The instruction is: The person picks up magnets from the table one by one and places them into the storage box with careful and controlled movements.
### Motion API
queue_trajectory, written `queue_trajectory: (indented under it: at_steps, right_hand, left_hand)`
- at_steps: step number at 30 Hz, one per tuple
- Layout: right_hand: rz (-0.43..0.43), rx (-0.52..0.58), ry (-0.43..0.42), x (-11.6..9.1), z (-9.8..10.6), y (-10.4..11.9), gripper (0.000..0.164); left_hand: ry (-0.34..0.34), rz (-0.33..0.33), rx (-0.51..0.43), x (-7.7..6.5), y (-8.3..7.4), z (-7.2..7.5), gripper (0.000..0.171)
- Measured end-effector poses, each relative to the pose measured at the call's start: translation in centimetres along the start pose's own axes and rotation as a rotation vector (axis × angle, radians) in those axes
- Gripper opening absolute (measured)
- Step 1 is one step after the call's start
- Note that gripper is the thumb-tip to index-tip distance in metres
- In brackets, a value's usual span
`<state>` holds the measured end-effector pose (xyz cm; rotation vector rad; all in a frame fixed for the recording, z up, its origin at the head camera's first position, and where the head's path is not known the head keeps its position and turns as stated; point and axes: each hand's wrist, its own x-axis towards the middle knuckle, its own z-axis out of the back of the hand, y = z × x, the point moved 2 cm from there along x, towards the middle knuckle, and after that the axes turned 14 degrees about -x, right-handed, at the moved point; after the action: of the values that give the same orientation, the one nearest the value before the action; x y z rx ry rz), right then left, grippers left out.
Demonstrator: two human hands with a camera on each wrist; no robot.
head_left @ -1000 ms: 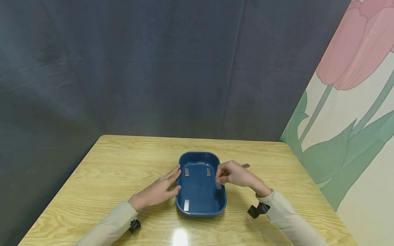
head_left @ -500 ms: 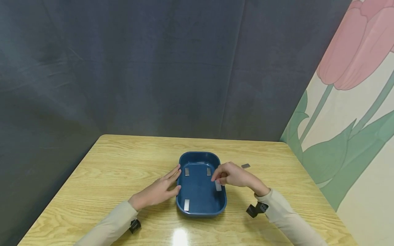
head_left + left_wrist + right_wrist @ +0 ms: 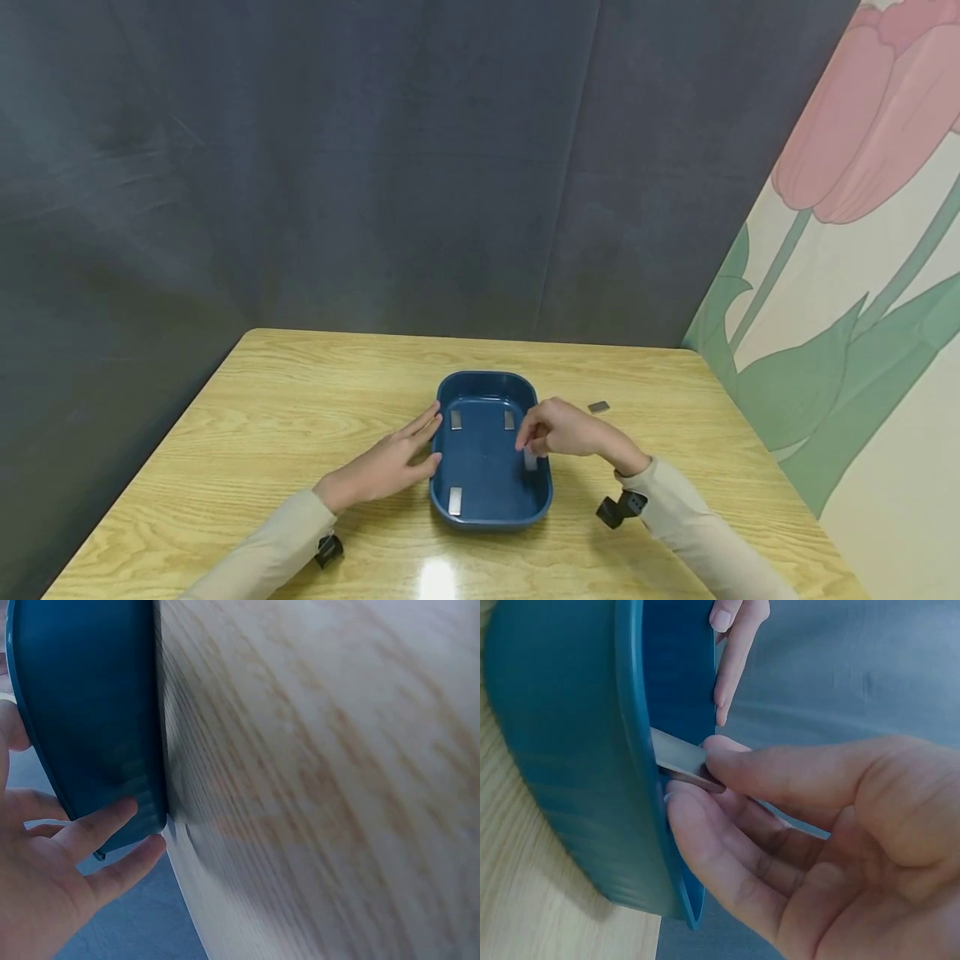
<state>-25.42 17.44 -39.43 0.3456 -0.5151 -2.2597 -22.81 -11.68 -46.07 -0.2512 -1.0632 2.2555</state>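
A dark blue rectangular tray (image 3: 486, 467) with rounded corners stands on the wooden table. My left hand (image 3: 382, 468) touches its left side; in the left wrist view two fingers (image 3: 101, 825) lie along the outer wall (image 3: 90, 712). Over the right rim, my right hand (image 3: 566, 427) pinches a flat silver metal strip (image 3: 679, 759) between thumb and fingers, inside the tray. Similar strips lie on the tray floor: one at far left (image 3: 456, 420), one at far right (image 3: 509, 421), one at near left (image 3: 455, 501).
Another metal strip (image 3: 598, 407) lies on the wooden table (image 3: 322, 375), right of the tray behind my right hand. A dark curtain (image 3: 412, 167) hangs behind the table. At the right is a wall (image 3: 862, 275) painted with flowers.
My right hand has shifted slightly left and towards me, carrying the pinched strip along the tray's right side. The left hand and the tray have stayed put.
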Motion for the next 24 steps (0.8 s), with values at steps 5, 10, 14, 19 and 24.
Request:
queue_trajectory:
  at_steps: [5,10,14,19,24]
  right_hand:
    - [-0.040,0.017,0.049,0.4,-0.2,0.3,0.022]
    - [-0.041,0.019,0.104,0.8,-0.5,0.7,0.020]
    - [-0.031,0.014,0.128,1.1,-0.7,0.9,0.021]
    - [-0.015,-0.003,0.144,1.4,-0.9,1.0,0.023]
    - [-0.005,-0.020,0.185,1.8,-1.4,1.2,0.023]
  left_hand:
    - [-0.002,0.002,0.003,0.0,0.0,0.0,0.065]
    - [-0.001,-0.003,0.003,0.1,0.0,0.0,0.065]
    - [0.001,-0.004,0.004,0.0,0.0,0.0,0.065]
    - [-0.001,-0.007,0.006,0.0,0.1,0.0,0.065]
    - [-0.003,-0.010,0.002,0.1,0.1,0.0,0.065]
